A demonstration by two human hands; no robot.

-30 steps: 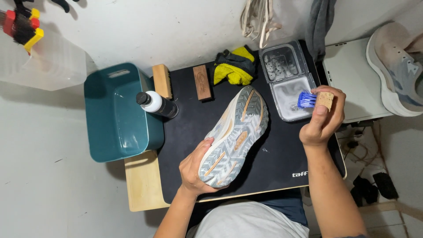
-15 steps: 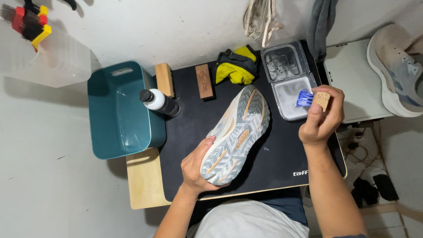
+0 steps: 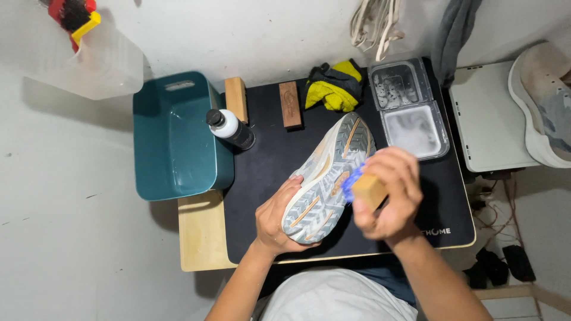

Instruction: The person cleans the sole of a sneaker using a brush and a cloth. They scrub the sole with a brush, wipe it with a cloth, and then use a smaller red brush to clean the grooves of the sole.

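A sneaker [image 3: 324, 175] lies sole-up on the black mat [image 3: 267, 160], its grey and tan tread facing me. My left hand [image 3: 276, 220] grips its heel end from below. My right hand [image 3: 386, 193] is shut on a wooden-backed brush [image 3: 364, 187] whose blue bristles press against the middle of the sole. A clear two-part tray [image 3: 410, 110] with foamy water sits just beyond the shoe's toe, to the right.
A teal bin [image 3: 172, 137] stands at the left, with a white bottle with a black cap [image 3: 229, 128] beside it. Two wooden brushes [image 3: 290, 104] and a yellow-black cloth [image 3: 334, 89] lie at the mat's far edge. Another sneaker [image 3: 544, 107] rests on a white surface at right.
My right hand has carried the brush from the water tray down and left onto the sole. The left hand still holds the shoe's heel.
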